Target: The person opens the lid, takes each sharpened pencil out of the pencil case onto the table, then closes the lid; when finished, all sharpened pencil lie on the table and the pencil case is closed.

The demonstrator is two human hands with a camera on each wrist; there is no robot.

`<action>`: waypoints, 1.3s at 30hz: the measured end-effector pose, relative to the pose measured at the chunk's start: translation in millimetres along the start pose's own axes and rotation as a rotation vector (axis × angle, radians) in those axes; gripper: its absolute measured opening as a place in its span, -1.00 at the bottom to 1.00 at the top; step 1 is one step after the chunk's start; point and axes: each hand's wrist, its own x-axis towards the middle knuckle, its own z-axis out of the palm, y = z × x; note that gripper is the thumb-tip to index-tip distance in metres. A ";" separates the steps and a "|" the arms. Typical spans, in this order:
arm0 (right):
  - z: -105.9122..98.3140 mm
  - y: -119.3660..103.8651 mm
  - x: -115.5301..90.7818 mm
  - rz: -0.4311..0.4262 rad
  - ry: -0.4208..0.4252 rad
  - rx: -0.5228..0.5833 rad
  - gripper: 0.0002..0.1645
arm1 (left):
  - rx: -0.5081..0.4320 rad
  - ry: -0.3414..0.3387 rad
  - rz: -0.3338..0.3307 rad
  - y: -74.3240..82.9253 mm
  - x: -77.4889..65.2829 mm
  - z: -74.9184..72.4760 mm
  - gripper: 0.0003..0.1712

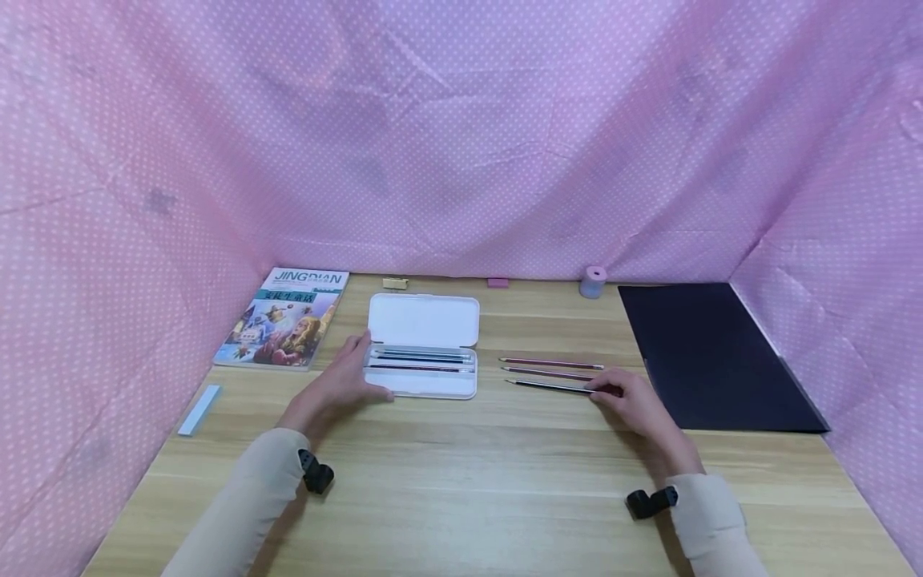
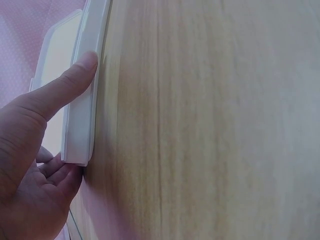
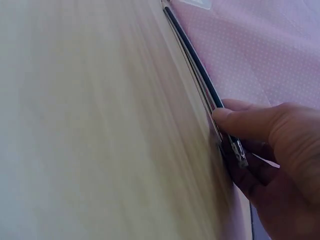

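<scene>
A white pencil case (image 1: 421, 386) stands with its lid (image 1: 424, 320) raised, and several pencils (image 1: 421, 359) lie inside. My left hand (image 1: 349, 375) grips its left end, the thumb (image 2: 75, 82) along the front wall and the fingers (image 2: 60, 177) round the corner. To the right of the case, three pencils lie side by side, tips pointing left. My right hand (image 1: 630, 401) pinches the blunt end of the nearest one, a dark pencil (image 3: 197, 62), between thumb and fingers. Just behind it are a reddish pencil (image 1: 544, 373) and another reddish pencil (image 1: 551, 363).
A magazine (image 1: 284, 320) and a pale blue bar (image 1: 199, 409) lie at the left. Along the back sit a yellowish block (image 1: 395, 284), a pink eraser (image 1: 497, 283) and a lilac cylinder (image 1: 593, 282). A black sheet (image 1: 721, 357) lies at the right; pink dotted cloth (image 1: 461, 136) surrounds the table.
</scene>
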 end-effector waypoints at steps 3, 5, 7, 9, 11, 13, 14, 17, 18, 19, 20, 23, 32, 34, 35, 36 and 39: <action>2.9 1.3 -0.9 -0.015 0.034 0.007 -0.80 | -0.010 0.001 -0.005 -0.5 0.1 -0.3 0.59; 4.7 1.7 -1.2 -0.026 0.052 0.012 -0.81 | -0.010 0.002 0.007 -0.9 0.1 -0.4 0.58; 5.8 1.5 -1.9 -0.032 0.066 0.011 -0.81 | -0.009 0.007 0.009 -0.4 -0.1 -0.4 0.58; 6.8 1.4 -3.1 -0.038 0.075 0.010 -0.81 | -0.009 0.006 0.012 0.3 -0.8 -0.3 0.58; 7.2 1.5 -3.6 -0.043 0.082 0.010 -0.81 | -0.015 0.006 0.012 1.3 -1.3 -0.7 0.58; 7.7 2.0 -4.2 -0.047 0.090 0.005 -0.81 | -0.020 0.004 0.008 2.2 -1.9 -0.9 0.58; 8.0 2.3 -4.5 -0.049 0.092 0.005 -0.81 | -0.028 0.001 0.004 2.5 -2.2 -1.0 0.58; 8.7 3.1 -4.3 -0.054 0.102 -0.010 -0.80 | -0.050 -0.002 -0.007 3.1 -2.9 -1.0 0.57; 8.9 3.2 -4.2 -0.056 0.102 -0.014 -0.80 | -0.052 -0.003 -0.010 3.3 -2.9 -1.0 0.57; 9.1 3.3 -3.8 -0.055 0.102 -0.020 -0.80 | -0.055 -0.004 -0.009 3.4 -3.0 -1.1 0.57; 9.3 3.0 -3.5 -0.051 0.100 -0.026 -0.80 | -0.057 -0.006 -0.010 3.6 -3.1 -1.1 0.57; 9.3 2.0 -2.3 -0.040 0.101 -0.049 -0.81 | -0.053 -0.006 -0.006 3.9 -2.9 -1.4 0.57; 8.3 -5.0 -0.6 0.007 0.065 -0.087 -0.83 | -0.051 -0.011 -0.007 3.2 -2.2 -1.6 0.58; 7.1 -11.4 3.1 -0.001 0.068 -0.073 -0.83 | -0.060 -0.013 -0.013 3.2 -2.0 -1.4 0.59; 6.3 -16.2 5.9 -0.015 0.069 -0.066 -0.83 | -0.064 -0.013 -0.017 2.9 -1.9 -1.3 0.59; 5.7 -21.7 9.6 -0.030 0.068 -0.058 -0.83 | -0.066 -0.013 -0.018 2.6 -1.8 -1.3 0.59; 5.4 -42.5 24.9 -0.076 0.049 -0.019 -0.81 | -0.068 -0.013 -0.021 1.6 -2.0 -1.2 0.58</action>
